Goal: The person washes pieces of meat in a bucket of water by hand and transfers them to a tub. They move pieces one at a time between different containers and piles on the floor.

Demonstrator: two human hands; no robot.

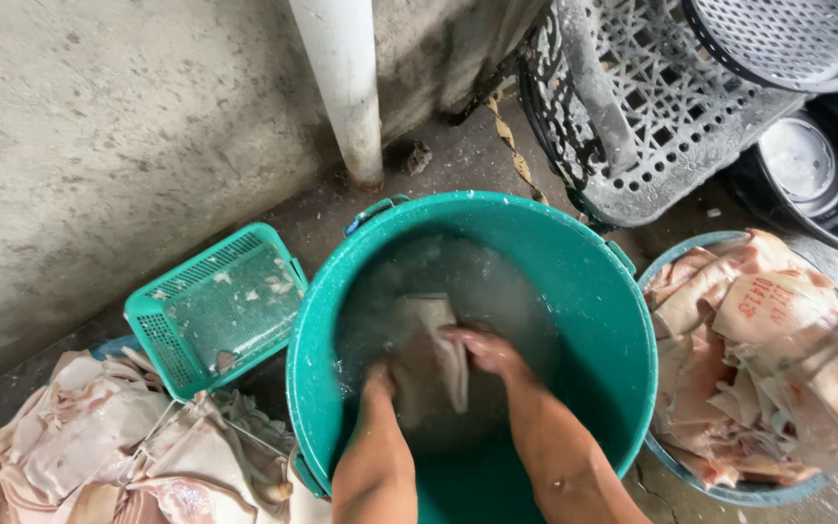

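Both forearms reach down into a green bucket (594, 291) of cloudy water, where a pale, limp sheet (431, 359) lies half under the surface, near the middle. The left hand (377, 383) is sunk to the wrist at the sheet's left edge; its fingers are under the water, so whether they are closed on the sheet cannot be told. The right hand (489, 351) lies on the sheet's right side, fingers curled over its upper edge and gripping it. Left of the bucket, a heap of pinkish sheets (99, 446) lies on the ground, with a small green basket (215, 309) tipped on its side just above it, touching the heap. Right of the bucket, a blue tub (729, 490) holds a stack of similar sheets (758, 359), some with red stamps. Beyond the bucket, a white pipe (346, 82) runs down a concrete wall (99, 126), and a grey perforated crate (642, 116) leans beside dark basins (817, 165) at the far right.
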